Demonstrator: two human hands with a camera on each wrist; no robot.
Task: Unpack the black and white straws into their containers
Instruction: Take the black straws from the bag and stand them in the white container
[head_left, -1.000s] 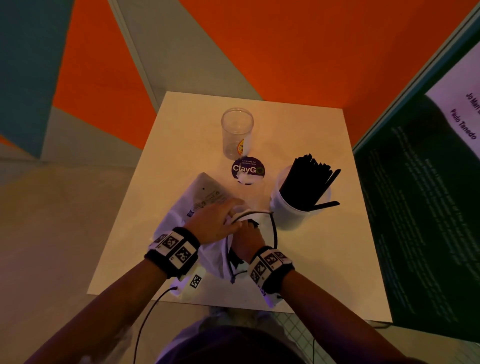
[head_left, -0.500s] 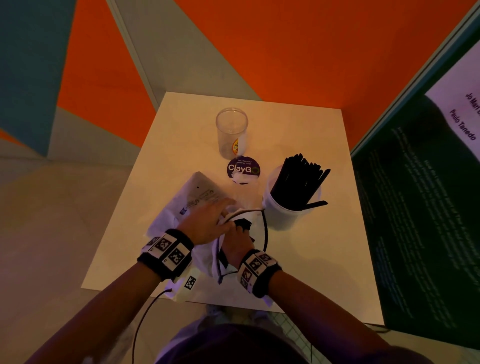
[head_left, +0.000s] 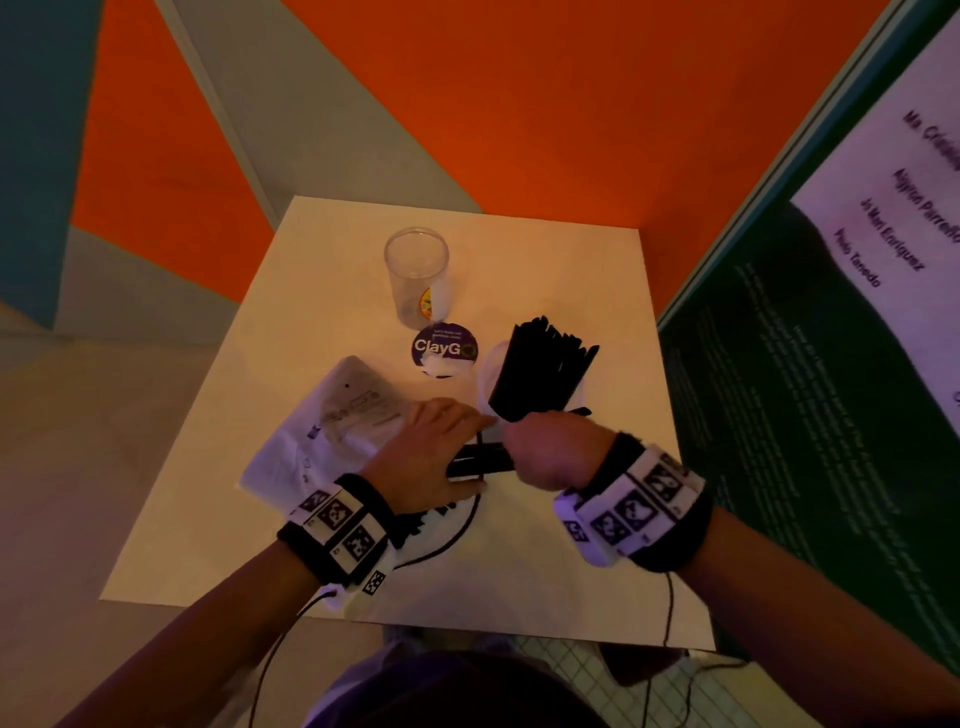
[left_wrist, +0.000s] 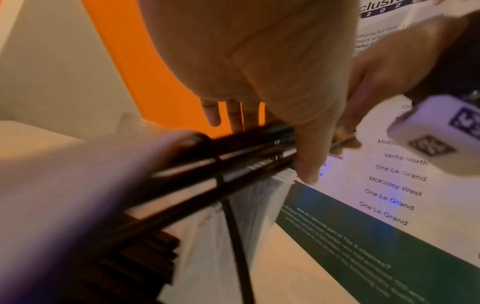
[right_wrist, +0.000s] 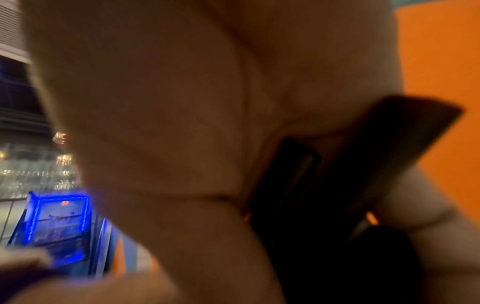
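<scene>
Right hand (head_left: 553, 449) now out of the white plastic bag (head_left: 332, 431) and closed in a fist round a fresh bundle of black straws (head_left: 480, 460); a second ago it was buried inside the bag mouth, wrist down. The bundle lies roughly level, one end in the fist, the other passing under the left hand (head_left: 426, 457). Left hand rests flat on the bag with fingers straight, pinning it to the worktop (head_left: 571, 571); it sat in much the same spot before, so it has kept the bag steady through the pull. The left wrist view shows more black straws (left_wrist: 145, 255) stacked inside the bag, plus a dark cord hanging across the bundle; whether it snags cannot be told. White cup (head_left: 493, 374) just beyond the right hand already stands packed with black straws (head_left: 540, 369), fanned and leaning. Clear cup (head_left: 415, 275) further back looks empty; no white straws visible anywhere. A round purple sticker (head_left: 444, 349) lies between the cups. Judgement: extraction step done, next is tipping the bundle upright into the white cup; black portion well along, white portion not begun.
</scene>
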